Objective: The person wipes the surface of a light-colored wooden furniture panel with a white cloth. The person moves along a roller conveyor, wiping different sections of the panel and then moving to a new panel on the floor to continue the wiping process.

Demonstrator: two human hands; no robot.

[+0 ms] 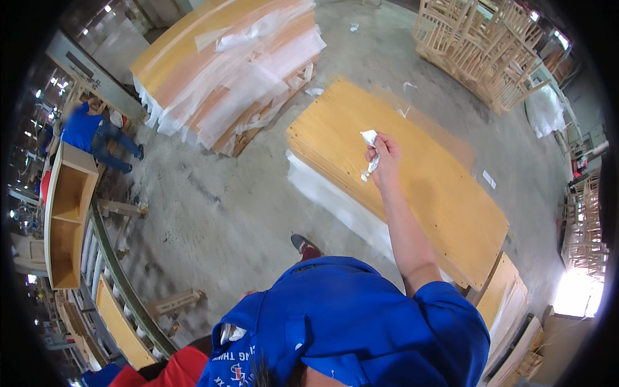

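My right hand (385,158) is closed around a crumpled white rag (369,137), with one end sticking out above the fingers and another hanging below. Whether the rag is cloth or paper I cannot make out. My bare right forearm reaches out over a stack of yellowish wooden panels (438,200), whose smooth top sheet has small dark holes near its edges. The hand appears above the panel's surface; contact cannot be made out. My left hand does not show; my blue-shirted body covers that side.
A tall stack of boards with white sheets between them (238,71) stands ahead to the left. Wooden chair frames (483,45) are piled at the far right. A wooden cabinet (68,216) sits by a roller conveyor (122,284) at left, near a person in blue (84,127).
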